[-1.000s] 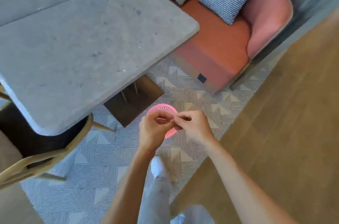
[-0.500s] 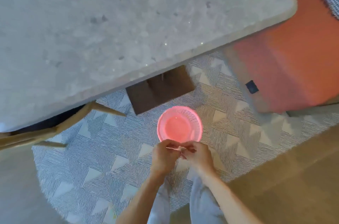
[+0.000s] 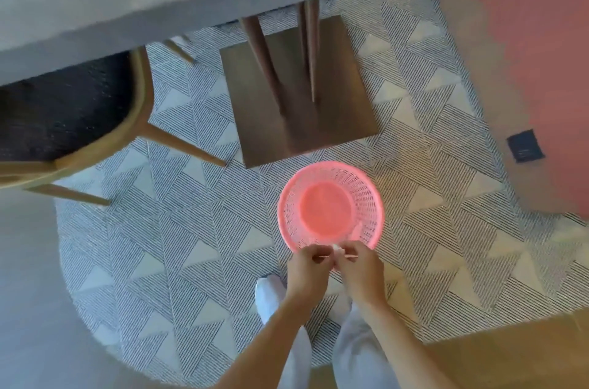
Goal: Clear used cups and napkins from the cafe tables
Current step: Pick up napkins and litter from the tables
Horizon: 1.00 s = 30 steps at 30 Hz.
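Head view: a thin stick (image 3: pixel 334 256) with a small white scrap (image 3: pixel 338 249) is pinched between both hands at the near rim of the pink basket (image 3: pixel 330 209).

The left hand (image 3: pixel 307 272) and right hand (image 3: pixel 361 272) are held together, fingers curled, each end of the stick gripped. The basket is set on the patterned rug (image 3: pixel 191 245), just in front of the table base (image 3: pixel 298 95). A wooden chair (image 3: pixel 79 121) is seen left of the basket, a coral sofa (image 3: pixel 529 70) to its right.

A striped, triangle-patterned rug (image 3: pixel 197 248) covers the floor. On it stands a pink mesh basket (image 3: pixel 330 208), just in front of the table's brown base plate (image 3: pixel 338 108) (2 slanted legs rise from it). Left of the basket, a wooden chair (image 3: pixel 95 140) stands.
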Each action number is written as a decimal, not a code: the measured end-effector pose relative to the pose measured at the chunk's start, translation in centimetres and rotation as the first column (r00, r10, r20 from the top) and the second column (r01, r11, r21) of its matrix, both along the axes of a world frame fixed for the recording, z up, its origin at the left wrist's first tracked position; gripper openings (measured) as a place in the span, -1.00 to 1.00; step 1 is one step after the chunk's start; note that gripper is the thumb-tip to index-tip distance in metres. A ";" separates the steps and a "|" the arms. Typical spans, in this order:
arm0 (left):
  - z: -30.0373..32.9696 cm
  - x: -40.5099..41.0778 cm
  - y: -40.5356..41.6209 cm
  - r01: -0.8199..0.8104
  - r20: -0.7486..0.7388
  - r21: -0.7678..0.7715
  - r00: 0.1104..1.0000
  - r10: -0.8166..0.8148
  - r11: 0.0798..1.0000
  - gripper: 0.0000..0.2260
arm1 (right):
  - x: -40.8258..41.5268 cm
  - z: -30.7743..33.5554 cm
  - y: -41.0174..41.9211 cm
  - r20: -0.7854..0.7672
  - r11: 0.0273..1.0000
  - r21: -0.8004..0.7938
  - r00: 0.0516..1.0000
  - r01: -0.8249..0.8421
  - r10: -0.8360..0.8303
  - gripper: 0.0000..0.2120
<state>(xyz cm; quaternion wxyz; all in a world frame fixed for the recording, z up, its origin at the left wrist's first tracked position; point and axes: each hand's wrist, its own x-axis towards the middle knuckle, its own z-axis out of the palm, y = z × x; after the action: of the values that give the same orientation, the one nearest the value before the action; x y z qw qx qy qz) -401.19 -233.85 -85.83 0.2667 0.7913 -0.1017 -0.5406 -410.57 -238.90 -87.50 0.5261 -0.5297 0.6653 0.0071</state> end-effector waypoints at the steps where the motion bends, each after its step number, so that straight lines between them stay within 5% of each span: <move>1: -0.2 0.1 0.2 -0.002 -0.008 0.009 1.000 0.002 1.000 -0.80 | 0.2 -0.2 0.2 -0.011 0.999 0.025 1.000 -0.021 0.021 -0.87; 10: 3.8 4.6 0.1 -0.102 -0.005 0.030 0.995 0.102 0.994 -0.73 | 2.1 4.4 -2.1 -0.044 0.985 0.096 0.988 -0.146 0.151 -0.67; 19: 21.6 9.1 -3.2 -0.310 -0.086 -0.261 0.951 0.298 0.914 -0.78 | 8.2 21.4 -6.4 0.217 0.988 -0.036 0.967 0.148 -0.136 -0.88; 26: 40.7 11.5 -6.5 -0.406 -0.199 -0.572 0.912 0.359 0.713 -0.62 | 13.8 40.8 -7.9 0.532 0.949 -0.170 0.836 0.266 -0.139 -0.86; 30: 49.6 13.0 -6.7 -0.438 -0.230 -0.700 0.886 0.403 0.563 -0.75 | 15.2 50.2 -7.7 0.703 0.938 -0.165 0.704 0.305 -0.105 -0.81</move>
<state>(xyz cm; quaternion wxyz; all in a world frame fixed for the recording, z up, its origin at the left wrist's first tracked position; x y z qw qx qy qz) -388.22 -240.51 -36.23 0.6849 0.6045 -0.1130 -0.3909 -395.38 -246.64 -37.25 0.6540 -0.4829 0.4742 -0.3380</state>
